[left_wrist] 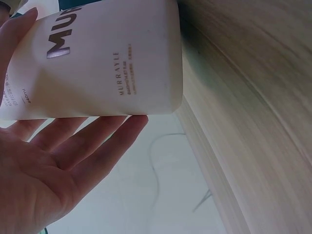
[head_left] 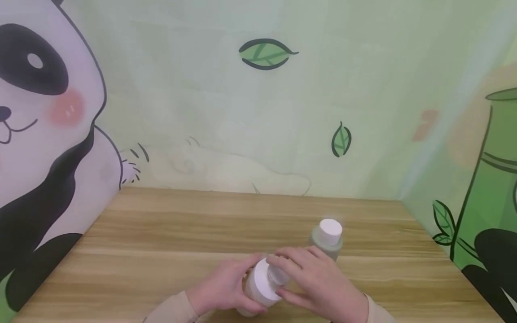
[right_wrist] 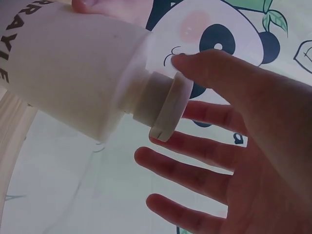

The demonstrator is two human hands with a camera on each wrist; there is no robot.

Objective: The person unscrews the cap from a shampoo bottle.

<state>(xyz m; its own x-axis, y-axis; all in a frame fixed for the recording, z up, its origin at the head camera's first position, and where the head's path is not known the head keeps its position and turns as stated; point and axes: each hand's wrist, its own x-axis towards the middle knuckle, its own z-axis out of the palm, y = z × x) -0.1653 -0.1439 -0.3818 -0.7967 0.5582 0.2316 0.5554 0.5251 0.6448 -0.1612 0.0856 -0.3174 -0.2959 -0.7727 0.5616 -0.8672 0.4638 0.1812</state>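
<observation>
A white bottle [head_left: 260, 280] with printed lettering [left_wrist: 61, 36] is held tilted over the wooden table, its cap end toward the right. My left hand [head_left: 220, 285] grips the body, thumb on one side and fingers along the other. At the cap [right_wrist: 168, 109], my right hand [head_left: 323, 278] has its thumb and fingers at opposite edges of the rim, while the lower fingers [right_wrist: 187, 168] spread loosely. The bottle's base hangs close over the tabletop in the left wrist view.
Behind the right hand stands a grey-green bottle [head_left: 326, 244] with a white cap [head_left: 330, 227], partly hidden. The wooden table [head_left: 169, 224] reaches back to a cloth backdrop [head_left: 202, 112] printed with a panda, leaves and bamboo.
</observation>
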